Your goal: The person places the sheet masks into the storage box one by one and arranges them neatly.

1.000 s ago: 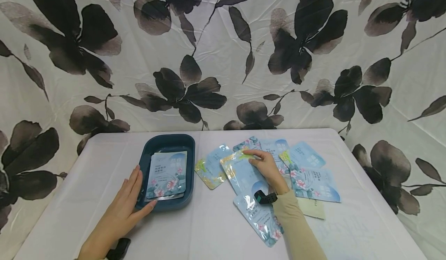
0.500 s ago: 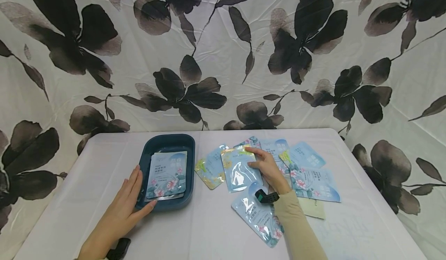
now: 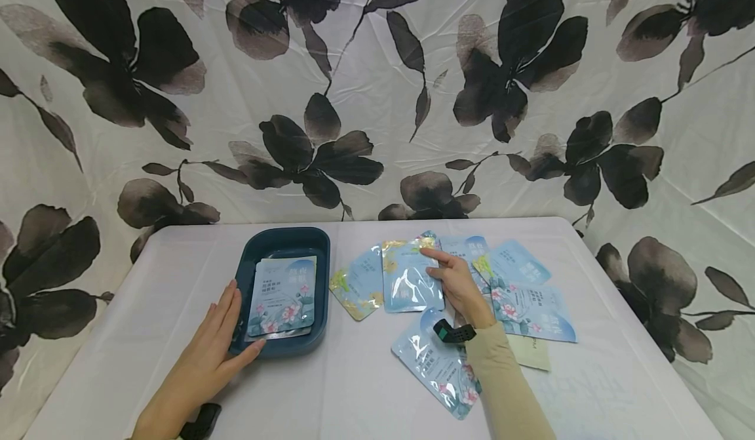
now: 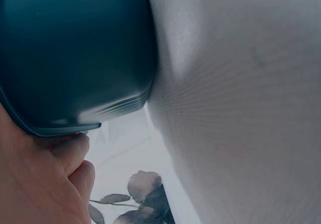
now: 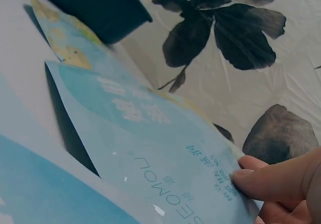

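My right hand [image 3: 449, 276] pinches a light blue mask packet [image 3: 409, 277] by its right edge and holds it lifted above the other packets on the table; in the right wrist view the thumb [image 5: 273, 181] presses on the packet [image 5: 150, 148]. My left hand [image 3: 215, 348] rests flat with straight fingers against the left side of a dark blue tray [image 3: 250, 263], whose wall [image 4: 70, 58] fills the left wrist view. A stack of the same packets [image 3: 283, 294] lies inside the tray.
Several more blue packets [image 3: 525, 296] are spread over the white table [image 3: 177, 263] right of the tray, one [image 3: 436, 364] near the front by my right forearm. A pale card [image 3: 531, 353] lies beside my right sleeve. A floral curtain hangs behind the table.
My right hand has picked one packet out of the pile, raising and turning it upright toward the left. The left hand and the tray have not moved.
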`<action>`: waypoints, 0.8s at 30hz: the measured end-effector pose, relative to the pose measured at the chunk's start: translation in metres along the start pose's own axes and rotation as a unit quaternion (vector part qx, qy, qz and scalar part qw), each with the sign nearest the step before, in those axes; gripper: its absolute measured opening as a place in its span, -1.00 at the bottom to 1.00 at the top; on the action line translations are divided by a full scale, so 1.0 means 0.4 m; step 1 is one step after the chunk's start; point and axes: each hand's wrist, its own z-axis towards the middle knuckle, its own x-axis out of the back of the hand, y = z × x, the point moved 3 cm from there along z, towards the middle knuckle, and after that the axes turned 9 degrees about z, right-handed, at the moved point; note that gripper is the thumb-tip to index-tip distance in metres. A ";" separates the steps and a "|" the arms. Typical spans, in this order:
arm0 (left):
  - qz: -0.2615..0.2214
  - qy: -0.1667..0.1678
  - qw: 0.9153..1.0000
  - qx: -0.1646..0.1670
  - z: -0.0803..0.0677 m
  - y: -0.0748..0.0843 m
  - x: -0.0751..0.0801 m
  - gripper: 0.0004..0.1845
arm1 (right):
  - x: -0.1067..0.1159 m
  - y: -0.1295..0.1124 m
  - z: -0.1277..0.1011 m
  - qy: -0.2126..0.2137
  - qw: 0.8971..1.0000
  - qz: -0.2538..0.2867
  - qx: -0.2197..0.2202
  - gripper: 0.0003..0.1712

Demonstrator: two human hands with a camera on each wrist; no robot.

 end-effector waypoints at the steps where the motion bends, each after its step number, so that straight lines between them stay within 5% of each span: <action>1: 0.000 0.001 1.000 0.000 0.000 0.000 0.000 0.10 | 0.000 -0.002 -0.001 0.001 1.000 0.003 0.000 -0.43; 12: -0.003 0.001 1.000 -0.001 0.000 0.001 0.000 0.09 | -0.004 -0.017 -0.007 0.002 0.995 0.095 -0.021 -0.27; 24: -0.003 -0.003 1.000 -0.002 -0.001 0.001 0.002 0.08 | -0.017 -0.027 -0.012 -0.043 0.986 0.161 -0.021 -0.22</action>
